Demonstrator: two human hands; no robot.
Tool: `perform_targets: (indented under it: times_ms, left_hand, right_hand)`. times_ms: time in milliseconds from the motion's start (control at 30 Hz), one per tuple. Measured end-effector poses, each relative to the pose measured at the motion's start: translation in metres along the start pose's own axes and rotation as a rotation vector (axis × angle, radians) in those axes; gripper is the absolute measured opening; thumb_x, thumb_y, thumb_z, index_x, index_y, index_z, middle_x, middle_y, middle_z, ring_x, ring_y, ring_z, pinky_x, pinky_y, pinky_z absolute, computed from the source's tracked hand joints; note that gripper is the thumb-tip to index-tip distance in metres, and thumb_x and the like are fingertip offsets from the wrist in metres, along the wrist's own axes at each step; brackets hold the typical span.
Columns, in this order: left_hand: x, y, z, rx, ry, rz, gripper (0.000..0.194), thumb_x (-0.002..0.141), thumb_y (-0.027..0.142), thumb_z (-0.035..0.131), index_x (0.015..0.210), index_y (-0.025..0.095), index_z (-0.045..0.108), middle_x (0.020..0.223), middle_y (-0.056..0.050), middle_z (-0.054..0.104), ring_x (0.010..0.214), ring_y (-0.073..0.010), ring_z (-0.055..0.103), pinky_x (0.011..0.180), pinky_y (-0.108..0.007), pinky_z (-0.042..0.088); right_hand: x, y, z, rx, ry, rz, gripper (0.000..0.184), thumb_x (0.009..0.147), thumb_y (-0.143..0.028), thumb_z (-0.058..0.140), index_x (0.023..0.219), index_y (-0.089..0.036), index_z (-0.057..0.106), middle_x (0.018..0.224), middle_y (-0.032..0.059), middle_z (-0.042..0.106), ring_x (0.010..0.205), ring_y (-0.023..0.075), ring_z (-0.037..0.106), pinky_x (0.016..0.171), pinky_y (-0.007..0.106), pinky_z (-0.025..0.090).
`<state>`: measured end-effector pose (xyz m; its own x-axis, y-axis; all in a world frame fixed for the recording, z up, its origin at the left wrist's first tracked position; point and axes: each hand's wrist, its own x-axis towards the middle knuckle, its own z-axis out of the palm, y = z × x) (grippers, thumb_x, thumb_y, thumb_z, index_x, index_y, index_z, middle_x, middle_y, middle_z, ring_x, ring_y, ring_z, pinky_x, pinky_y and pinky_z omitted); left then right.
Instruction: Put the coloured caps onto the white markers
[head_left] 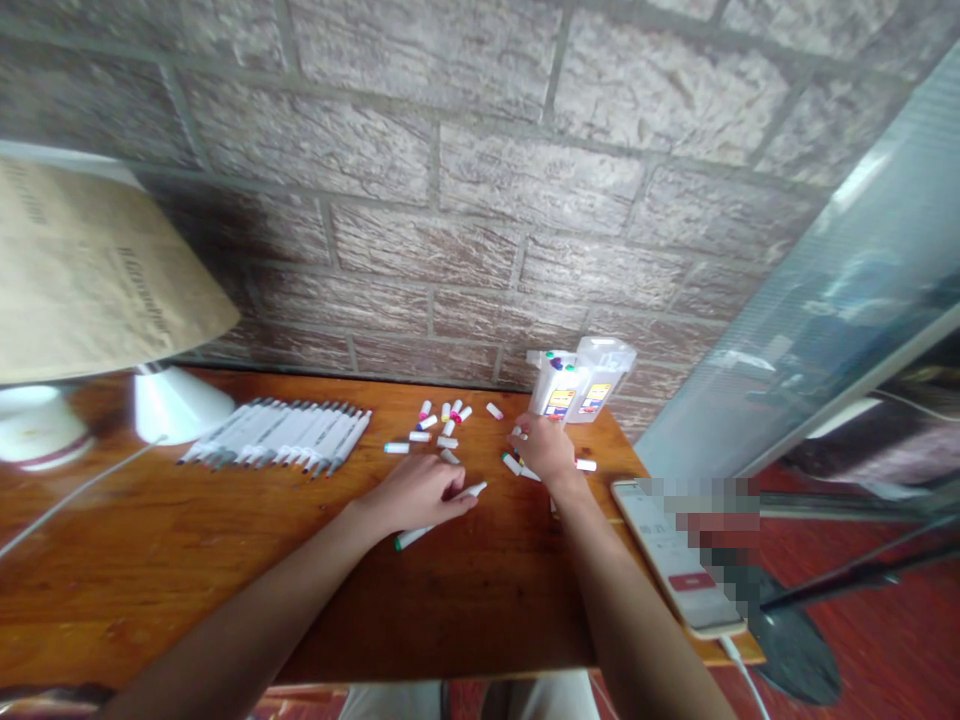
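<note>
My left hand [420, 492] rests on the wooden table [187, 560], fingers curled around a white marker [439, 515] with a green end. My right hand [546, 448] is further back and to the right, fingers closed among loose marker caps [517, 464], just in front of a clear plastic marker case [581, 385]. What its fingers pinch is hidden. More loose caps [442, 425] lie scattered between the hands and the wall. A row of several white markers [281, 436] lies side by side to the left.
A lamp with a tan shade [90, 270] and white base [176, 405] stands at the left, its cord running across the table. A phone [679, 555] on a cable lies at the right edge. A brick wall [450, 200] backs the table.
</note>
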<state>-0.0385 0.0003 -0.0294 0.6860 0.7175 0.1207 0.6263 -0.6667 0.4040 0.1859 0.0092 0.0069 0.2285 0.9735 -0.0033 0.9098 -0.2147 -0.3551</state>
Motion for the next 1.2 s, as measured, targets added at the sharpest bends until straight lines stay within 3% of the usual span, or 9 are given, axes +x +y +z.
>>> perform_targets:
  times_ms: [100,233,433,567,667,767,833,1000,1200]
  left_hand:
    - [0.001,0.002,-0.001,0.030,-0.019,-0.012,0.039,0.096,0.042,0.058,0.065,0.019,0.057,0.062,-0.001,0.059,0.059,-0.0137,0.047,0.060,-0.030,0.022]
    - [0.001,0.001,0.000,0.073,-0.012,-0.023,0.038,0.099,0.037,0.053,0.066,0.019,0.055,0.064,-0.003,0.060,0.063,-0.0159,0.053,0.062,-0.030,0.025]
    - [0.003,-0.001,0.003,-0.057,0.063,0.016,0.037,0.102,0.038,0.047,0.070,0.020,0.052,0.068,-0.003,0.062,0.070,-0.0175,0.059,0.068,-0.029,0.036]
    - [0.004,0.002,0.002,-0.492,0.035,-0.005,0.046,0.104,0.053,0.040,0.076,0.020,0.054,0.071,-0.004,0.068,0.069,-0.0174,0.064,0.072,-0.030,0.046]
    - [0.006,0.003,-0.001,-0.839,0.005,-0.066,0.055,0.098,0.072,0.044,0.083,0.021,0.055,0.072,-0.004,0.071,0.069,-0.0193,0.068,0.073,-0.033,0.052]
    - [0.008,0.004,-0.005,-1.025,0.073,-0.110,0.056,0.088,0.077,0.057,0.089,0.021,0.054,0.070,-0.002,0.070,0.066,-0.0194,0.067,0.068,-0.033,0.053]
    - [0.009,0.004,-0.007,-1.082,0.129,-0.113,0.054,0.087,0.074,0.060,0.090,0.020,0.054,0.068,0.000,0.067,0.063,-0.0181,0.065,0.066,-0.033,0.053]
    - [0.007,0.009,-0.008,-1.104,0.200,-0.144,0.056,0.084,0.074,0.065,0.087,0.019,0.053,0.064,0.002,0.061,0.058,-0.0143,0.059,0.060,-0.029,0.049]
    - [0.005,0.013,-0.009,-1.027,0.276,-0.164,0.054,0.084,0.071,0.068,0.082,0.019,0.052,0.061,0.004,0.057,0.055,-0.0104,0.052,0.055,-0.024,0.041]
  right_hand:
    - [0.001,0.000,0.002,0.007,-0.019,-0.011,0.024,0.093,-0.030,0.066,0.111,-0.024,0.079,0.112,0.0113,0.079,0.109,0.0309,0.075,0.090,0.039,0.056]
    - [0.003,-0.004,0.008,0.035,0.004,-0.026,0.030,0.093,-0.040,0.069,0.114,-0.022,0.078,0.113,0.0145,0.078,0.111,0.0350,0.074,0.092,0.045,0.056]
    - [0.011,0.001,0.013,0.176,0.072,-0.014,0.024,0.092,-0.020,0.062,0.109,-0.020,0.079,0.109,0.0157,0.078,0.110,0.0344,0.074,0.096,0.049,0.054]
    - [0.015,0.001,0.012,0.388,0.122,-0.103,0.032,0.094,-0.025,0.064,0.125,-0.018,0.070,0.115,0.0094,0.078,0.106,0.0198,0.074,0.095,0.033,0.055]
    - [0.008,-0.006,0.008,0.769,0.109,-0.202,0.042,0.094,-0.038,0.066,0.130,-0.015,0.067,0.107,0.0063,0.077,0.078,0.0114,0.068,0.071,0.023,0.054]
    - [-0.003,-0.014,0.004,1.247,-0.012,-0.288,0.046,0.082,-0.045,0.077,0.119,-0.019,0.071,0.090,-0.0009,0.071,0.051,0.0043,0.041,0.047,0.021,0.033]
    - [-0.010,-0.018,0.001,1.422,-0.081,-0.317,0.043,0.075,-0.043,0.084,0.111,-0.023,0.072,0.086,-0.0040,0.067,0.049,0.0027,0.032,0.044,0.021,0.024]
    - [-0.014,-0.023,-0.006,1.673,-0.115,-0.281,0.038,0.064,-0.032,0.091,0.096,-0.023,0.073,0.079,-0.0048,0.066,0.052,0.0029,0.030,0.047,0.019,0.020]
    - [-0.013,-0.023,-0.007,1.734,-0.136,-0.228,0.034,0.063,-0.025,0.088,0.096,-0.022,0.077,0.072,-0.0056,0.061,0.050,0.0018,0.022,0.046,0.020,0.015]
